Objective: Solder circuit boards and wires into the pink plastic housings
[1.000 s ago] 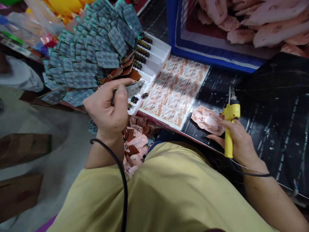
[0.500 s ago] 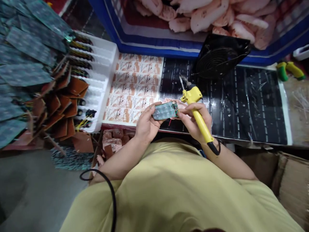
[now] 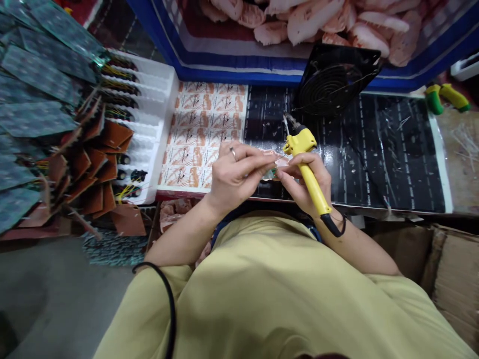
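My left hand (image 3: 234, 175) is closed over a small green circuit board (image 3: 270, 173), of which only an edge shows between the fingers. Its fingertips meet those of my right hand (image 3: 301, 182) above the front edge of the black mat (image 3: 377, 149). My right hand is wrapped round a yellow soldering iron (image 3: 305, 162), its tip pointing up and away from me. A pink moulded piece (image 3: 281, 160) lies just behind the hands, mostly hidden. The iron's black cord (image 3: 168, 309) runs down over my yellow shirt.
A white compartment tray (image 3: 157, 124) with wired parts sits left, beside piles of brown and green circuit boards (image 3: 41, 109). A printed orange sheet (image 3: 202, 134) lies beside the mat. A black fan (image 3: 333, 82) stands behind, before a blue bin (image 3: 232, 75) of pink pieces. Cardboard boxes (image 3: 452, 269) sit right.
One second ago my left hand was picking a board from the pile at left. It brought the board to the mat, and has now turned over and closed around it.
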### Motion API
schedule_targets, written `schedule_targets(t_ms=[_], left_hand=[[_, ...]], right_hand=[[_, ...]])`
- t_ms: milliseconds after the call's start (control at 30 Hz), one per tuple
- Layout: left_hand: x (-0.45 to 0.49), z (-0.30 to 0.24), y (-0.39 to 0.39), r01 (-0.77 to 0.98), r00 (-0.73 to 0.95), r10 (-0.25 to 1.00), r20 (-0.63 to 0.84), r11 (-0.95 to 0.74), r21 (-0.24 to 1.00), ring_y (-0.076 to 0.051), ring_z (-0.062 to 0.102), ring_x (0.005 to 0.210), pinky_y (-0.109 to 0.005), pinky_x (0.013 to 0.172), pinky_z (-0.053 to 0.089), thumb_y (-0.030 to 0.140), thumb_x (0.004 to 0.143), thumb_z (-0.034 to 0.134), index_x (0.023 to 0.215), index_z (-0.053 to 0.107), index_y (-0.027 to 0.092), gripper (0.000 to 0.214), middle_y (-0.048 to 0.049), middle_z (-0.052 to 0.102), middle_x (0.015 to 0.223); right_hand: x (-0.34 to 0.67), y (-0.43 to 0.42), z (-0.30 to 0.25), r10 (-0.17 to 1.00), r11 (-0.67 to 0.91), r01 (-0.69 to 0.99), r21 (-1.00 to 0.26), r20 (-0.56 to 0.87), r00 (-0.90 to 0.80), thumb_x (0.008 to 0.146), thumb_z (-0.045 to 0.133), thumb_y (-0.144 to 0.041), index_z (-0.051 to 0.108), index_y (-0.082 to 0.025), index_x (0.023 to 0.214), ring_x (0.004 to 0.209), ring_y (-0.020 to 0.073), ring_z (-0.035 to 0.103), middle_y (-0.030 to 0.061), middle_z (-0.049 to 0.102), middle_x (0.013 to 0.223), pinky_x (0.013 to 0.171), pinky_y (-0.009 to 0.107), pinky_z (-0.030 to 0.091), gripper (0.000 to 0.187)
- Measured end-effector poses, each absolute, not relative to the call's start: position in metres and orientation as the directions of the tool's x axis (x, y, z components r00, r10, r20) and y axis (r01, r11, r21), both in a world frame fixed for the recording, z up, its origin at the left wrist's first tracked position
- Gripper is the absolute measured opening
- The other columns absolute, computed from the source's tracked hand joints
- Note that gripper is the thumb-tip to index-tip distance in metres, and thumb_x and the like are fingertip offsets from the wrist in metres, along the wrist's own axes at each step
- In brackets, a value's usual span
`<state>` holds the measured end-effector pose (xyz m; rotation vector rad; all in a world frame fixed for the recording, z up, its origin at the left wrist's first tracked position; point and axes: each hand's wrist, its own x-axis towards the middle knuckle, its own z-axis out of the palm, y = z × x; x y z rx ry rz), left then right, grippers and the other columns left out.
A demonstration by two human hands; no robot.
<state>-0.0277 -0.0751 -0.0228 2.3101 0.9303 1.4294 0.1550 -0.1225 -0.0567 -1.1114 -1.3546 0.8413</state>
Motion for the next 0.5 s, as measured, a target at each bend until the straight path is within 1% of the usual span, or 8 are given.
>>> schedule_targets(t_ms=[67, 100, 167, 233, 300, 400, 467, 500], left_hand=[[-0.025, -0.014, -0.070, 0.294, 0.285, 0.762, 0.582, -0.647, 0.703, -0.017, 0.067, 0.078, -0.033, 0.082, 0.048, 0.037, 0.095, 0.075, 0.097, 0.083, 0.027, 0.013, -0.0025, 0.076, 0.086], [-0.024, -0.009, -0.068, 0.258, 0.281, 0.805, 0.522, -0.587, 0.767, -0.017, 0.067, 0.077, -0.032, 0.081, 0.048, 0.040, 0.093, 0.077, 0.095, 0.084, 0.026, 0.016, -0.0031, 0.076, 0.086], [-0.020, -0.003, -0.066, 0.196, 0.289, 0.861, 0.417, -0.480, 0.855, -0.016, 0.067, 0.073, -0.031, 0.076, 0.050, 0.044, 0.089, 0.081, 0.093, 0.085, 0.023, 0.021, -0.0041, 0.077, 0.084], [-0.015, 0.000, -0.066, 0.144, 0.312, 0.882, 0.353, -0.411, 0.900, -0.016, 0.066, 0.070, -0.030, 0.072, 0.051, 0.046, 0.085, 0.084, 0.088, 0.084, 0.021, 0.025, -0.0044, 0.078, 0.082], [-0.012, 0.000, -0.066, 0.108, 0.320, 0.889, 0.326, -0.377, 0.920, -0.016, 0.067, 0.071, -0.030, 0.072, 0.053, 0.046, 0.083, 0.085, 0.080, 0.082, 0.020, 0.027, -0.0042, 0.077, 0.080], [-0.011, 0.000, -0.067, 0.060, 0.299, 0.898, 0.323, -0.356, 0.933, -0.018, 0.071, 0.079, -0.032, 0.079, 0.057, 0.049, 0.079, 0.088, 0.073, 0.078, 0.020, 0.032, -0.0047, 0.076, 0.082], [-0.015, 0.003, -0.068, 0.015, 0.299, 0.912, 0.279, -0.297, 0.955, -0.020, 0.074, 0.087, -0.035, 0.085, 0.060, 0.054, 0.076, 0.090, 0.072, 0.076, 0.019, 0.037, -0.0059, 0.077, 0.087], [-0.017, 0.006, -0.068, -0.008, 0.298, 0.923, 0.244, -0.253, 0.967, -0.022, 0.075, 0.089, -0.037, 0.086, 0.061, 0.056, 0.076, 0.090, 0.072, 0.074, 0.019, 0.040, -0.0060, 0.077, 0.088]], right_hand=[[0.155, -0.124, -0.056, 0.946, 0.302, 0.140, -0.943, 0.315, 0.076, 0.090, 0.075, -0.032, 0.053, -0.027, 0.107, 0.078, 0.0162, 0.078, -0.0036, 0.075, 0.088, 0.077, 0.031, 0.066, 0.028], [0.155, -0.124, -0.056, 0.946, 0.304, 0.143, -0.942, 0.317, 0.076, 0.090, 0.075, -0.032, 0.053, -0.027, 0.107, 0.078, 0.0166, 0.078, -0.0033, 0.075, 0.089, 0.077, 0.032, 0.066, 0.028], [0.154, -0.125, -0.056, 0.947, 0.301, 0.150, -0.942, 0.313, 0.070, 0.090, 0.074, -0.034, 0.053, -0.027, 0.107, 0.080, 0.0175, 0.078, -0.0027, 0.075, 0.090, 0.079, 0.034, 0.067, 0.028], [0.153, -0.126, -0.055, 0.947, 0.303, 0.163, -0.939, 0.316, 0.061, 0.091, 0.073, -0.035, 0.053, -0.027, 0.106, 0.082, 0.0177, 0.079, -0.0024, 0.075, 0.092, 0.080, 0.034, 0.067, 0.027], [0.152, -0.127, -0.055, 0.942, 0.320, 0.170, -0.932, 0.333, 0.047, 0.091, 0.074, -0.034, 0.053, -0.027, 0.106, 0.083, 0.0173, 0.079, -0.0022, 0.076, 0.094, 0.079, 0.032, 0.066, 0.027], [0.150, -0.129, -0.055, 0.935, 0.345, 0.171, -0.923, 0.353, 0.023, 0.093, 0.072, -0.034, 0.055, -0.027, 0.106, 0.082, 0.0167, 0.079, -0.0016, 0.076, 0.096, 0.078, 0.031, 0.066, 0.023], [0.151, -0.130, -0.054, 0.924, 0.372, 0.198, -0.907, 0.382, 0.011, 0.093, 0.072, -0.035, 0.056, -0.027, 0.107, 0.083, 0.0165, 0.079, -0.0015, 0.076, 0.096, 0.080, 0.031, 0.066, 0.023], [0.152, -0.130, -0.054, 0.911, 0.402, 0.221, -0.889, 0.413, 0.007, 0.092, 0.074, -0.036, 0.057, -0.027, 0.107, 0.086, 0.0170, 0.079, -0.0012, 0.077, 0.097, 0.082, 0.031, 0.066, 0.024]])
